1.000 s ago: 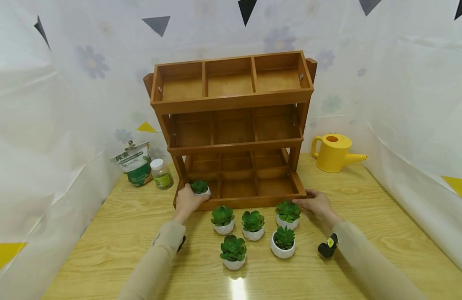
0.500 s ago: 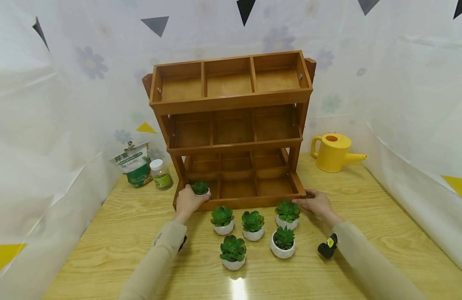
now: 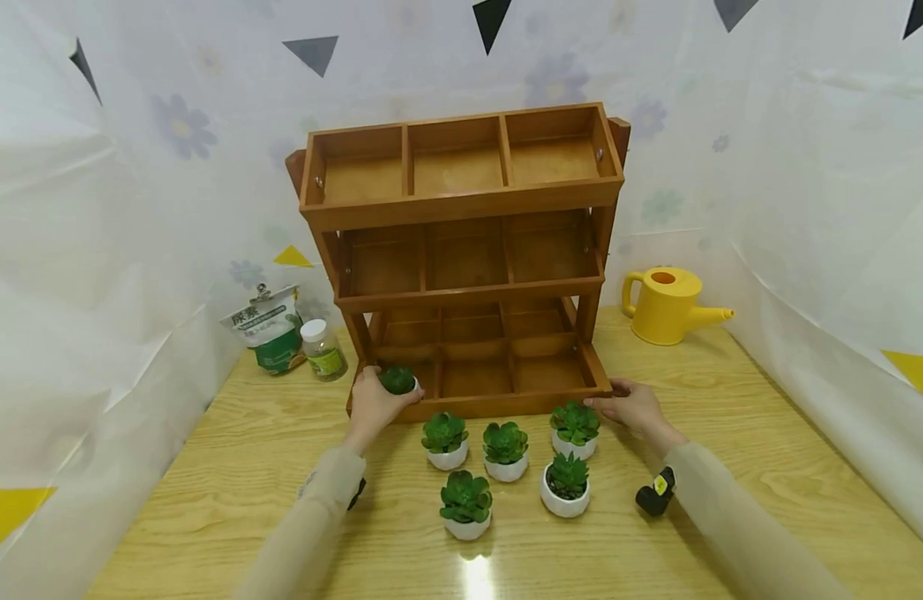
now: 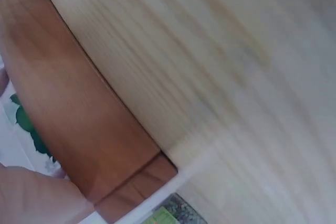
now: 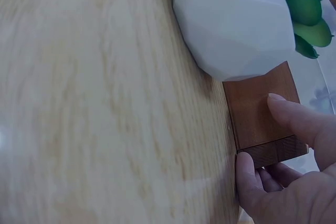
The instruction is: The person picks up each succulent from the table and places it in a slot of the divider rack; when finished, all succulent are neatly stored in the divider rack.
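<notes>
My left hand (image 3: 373, 404) holds a small potted succulent (image 3: 397, 381) at the front left compartment of the wooden tiered shelf (image 3: 499, 406). Fingers and thumb reach over the low wall and hide most of the white pot. In the left wrist view the shelf's front board (image 4: 79, 93) covers much of the plant, leaving a few green leaves (image 4: 23, 121) visible. At the opposite front corner, my right hand (image 3: 632, 406) grips the shelf end. Its thumb (image 5: 294, 114) lies on the front face, and other fingers bend round the end. A potted succulent (image 3: 575, 429) stands close by.
Several more succulents in white pots, among them a spiky one (image 3: 566, 483), stand on the table before the shelf. A yellow watering can (image 3: 666, 307) is at the back right. A green-and-white bag (image 3: 272, 331) and a white-capped jar (image 3: 323, 350) stand left.
The succulent in my left hand has shifted slightly left and tilted or sunk, showing less of its pot. My left forearm has moved a little left. My right hand stays put.
</notes>
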Available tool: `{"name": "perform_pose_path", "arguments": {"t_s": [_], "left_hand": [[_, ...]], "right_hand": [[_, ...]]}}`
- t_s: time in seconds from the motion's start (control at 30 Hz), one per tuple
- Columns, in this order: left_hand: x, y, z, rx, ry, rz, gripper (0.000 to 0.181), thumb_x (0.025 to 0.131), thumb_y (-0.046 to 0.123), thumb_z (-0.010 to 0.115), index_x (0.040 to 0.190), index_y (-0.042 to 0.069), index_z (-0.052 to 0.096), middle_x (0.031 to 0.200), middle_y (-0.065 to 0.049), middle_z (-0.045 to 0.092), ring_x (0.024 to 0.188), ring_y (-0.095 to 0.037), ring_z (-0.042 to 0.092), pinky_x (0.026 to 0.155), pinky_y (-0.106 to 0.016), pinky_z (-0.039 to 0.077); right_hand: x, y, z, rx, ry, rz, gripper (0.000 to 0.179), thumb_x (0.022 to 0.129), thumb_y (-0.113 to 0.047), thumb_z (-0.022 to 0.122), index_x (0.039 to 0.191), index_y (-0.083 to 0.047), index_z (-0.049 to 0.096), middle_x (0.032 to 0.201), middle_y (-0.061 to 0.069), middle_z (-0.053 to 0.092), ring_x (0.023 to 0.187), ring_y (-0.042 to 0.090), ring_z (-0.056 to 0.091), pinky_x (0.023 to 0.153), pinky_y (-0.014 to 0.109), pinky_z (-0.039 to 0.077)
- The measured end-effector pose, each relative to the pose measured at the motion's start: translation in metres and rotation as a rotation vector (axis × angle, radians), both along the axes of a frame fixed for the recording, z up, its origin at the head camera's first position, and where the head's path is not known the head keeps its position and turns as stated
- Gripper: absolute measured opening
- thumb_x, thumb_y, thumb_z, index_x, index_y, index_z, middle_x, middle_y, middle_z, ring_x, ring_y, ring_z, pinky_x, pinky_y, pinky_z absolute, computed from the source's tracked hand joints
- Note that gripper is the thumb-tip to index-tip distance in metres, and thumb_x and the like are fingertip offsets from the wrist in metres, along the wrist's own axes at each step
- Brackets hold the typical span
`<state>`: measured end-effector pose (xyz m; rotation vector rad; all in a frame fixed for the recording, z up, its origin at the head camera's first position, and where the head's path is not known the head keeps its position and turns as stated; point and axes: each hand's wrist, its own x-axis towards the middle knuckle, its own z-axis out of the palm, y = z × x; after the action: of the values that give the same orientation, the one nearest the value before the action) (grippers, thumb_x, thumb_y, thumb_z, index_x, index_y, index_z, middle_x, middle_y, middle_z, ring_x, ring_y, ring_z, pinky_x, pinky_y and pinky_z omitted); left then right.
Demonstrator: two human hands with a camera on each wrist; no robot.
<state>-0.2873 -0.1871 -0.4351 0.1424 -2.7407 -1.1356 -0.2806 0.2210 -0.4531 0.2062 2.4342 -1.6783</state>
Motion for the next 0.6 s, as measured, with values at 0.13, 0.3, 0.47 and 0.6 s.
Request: {"name": "perform_pose_path", "arguments": {"t_s": [0.13, 0.3, 0.47, 0.6], "left_hand": [[0.006, -0.004, 0.003, 0.0, 0.114, -0.044, 0.085, 0.072, 0.038, 0.083, 0.134, -0.004, 0.042, 0.129, -0.024, 0.045, 0.117, -0.039, 0.047, 0.097, -0.054, 0.043], [0.023, -0.003, 0.013, -0.028, 0.241, -0.122, 0.067, 0.072, 0.027, 0.084, 0.122, -0.003, 0.051, 0.12, -0.023, 0.051, 0.106, -0.038, 0.05, 0.089, -0.051, 0.046], [0.042, 0.003, 0.018, -0.028, 0.23, -0.2, 0.053, 0.075, 0.023, 0.08, 0.114, -0.002, 0.054, 0.111, -0.02, 0.054, 0.099, -0.037, 0.053, 0.084, -0.047, 0.047], [0.052, 0.006, 0.02, -0.008, 0.14, -0.295, 0.056, 0.075, 0.021, 0.078, 0.119, -0.002, 0.054, 0.113, -0.019, 0.055, 0.105, -0.035, 0.054, 0.091, -0.049, 0.047]], "right_hand": [[0.0, 0.001, 0.001, 0.028, 0.002, 0.008, 0.079, 0.087, -0.024, 0.072, 0.145, 0.009, 0.03, 0.142, 0.033, 0.039, 0.11, 0.023, 0.058, 0.079, 0.019, 0.053], [0.0, 0.002, 0.001, 0.039, 0.008, 0.006, 0.077, 0.087, -0.025, 0.072, 0.144, 0.009, 0.033, 0.141, 0.032, 0.041, 0.115, 0.026, 0.056, 0.078, 0.019, 0.052], [0.001, 0.001, 0.002, 0.007, 0.004, 0.01, 0.079, 0.087, -0.023, 0.072, 0.145, 0.01, 0.03, 0.142, 0.033, 0.039, 0.11, 0.022, 0.059, 0.081, 0.021, 0.054], [0.002, 0.0, 0.002, 0.034, 0.01, 0.005, 0.079, 0.086, -0.025, 0.073, 0.144, 0.009, 0.033, 0.142, 0.032, 0.04, 0.114, 0.026, 0.056, 0.077, 0.018, 0.052]]}}
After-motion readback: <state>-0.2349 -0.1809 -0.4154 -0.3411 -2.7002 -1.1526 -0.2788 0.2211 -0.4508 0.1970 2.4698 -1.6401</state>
